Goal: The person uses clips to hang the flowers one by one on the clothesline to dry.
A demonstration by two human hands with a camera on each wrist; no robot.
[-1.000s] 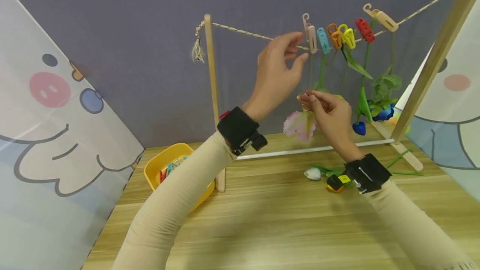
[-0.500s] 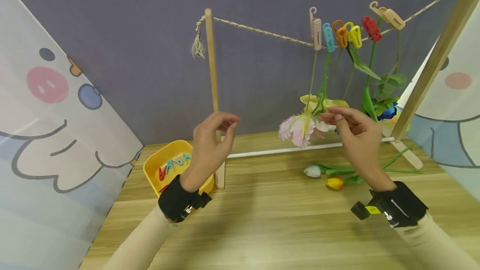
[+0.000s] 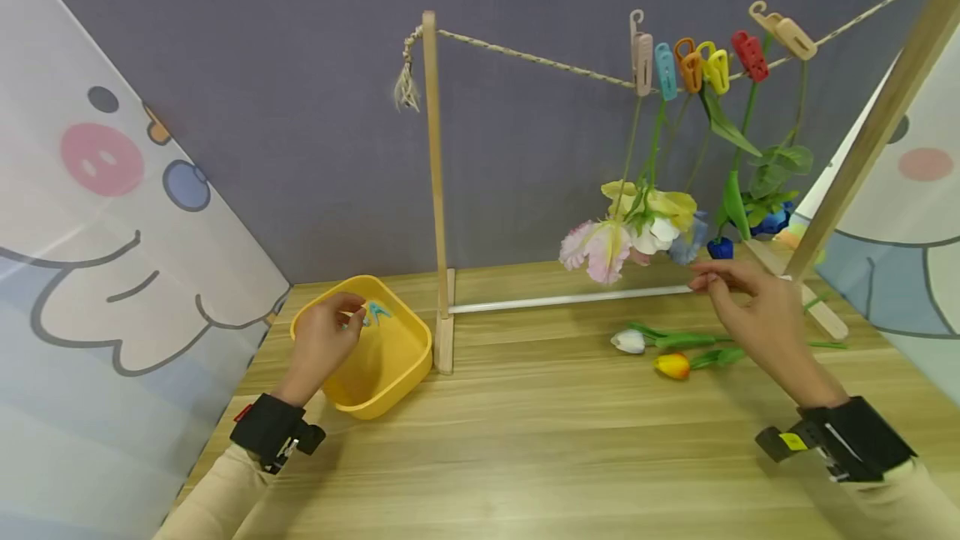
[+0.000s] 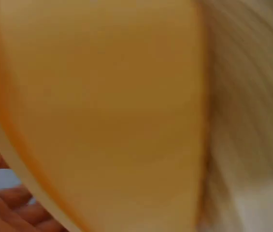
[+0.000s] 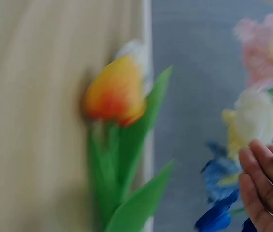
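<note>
My left hand point(image 3: 347, 319) reaches into a yellow bin point(image 3: 397, 365) at the table's left. Its bent fingertips sit beside a blue clip point(image 3: 377, 311) and grip nothing that I can see. The left wrist view is a blur of the bin's wall point(image 4: 102, 111). My right hand point(image 3: 708, 282) hovers empty with relaxed fingers, just below the hanging flowers point(image 3: 600, 248). It is above a white tulip point(image 3: 628, 342) and an orange tulip point(image 3: 671, 366) lying on the table. The orange tulip point(image 5: 114, 94) also fills the right wrist view.
A rope point(image 3: 540, 61) runs between two wooden posts point(image 3: 435, 190) and carries several coloured clips point(image 3: 690, 65) holding flower stems. Cartoon-printed panels stand at both sides. A grey wall closes the back.
My left hand came down from the line to the yellow bin. My right hand let go of the pink flower and dropped lower to the right.
</note>
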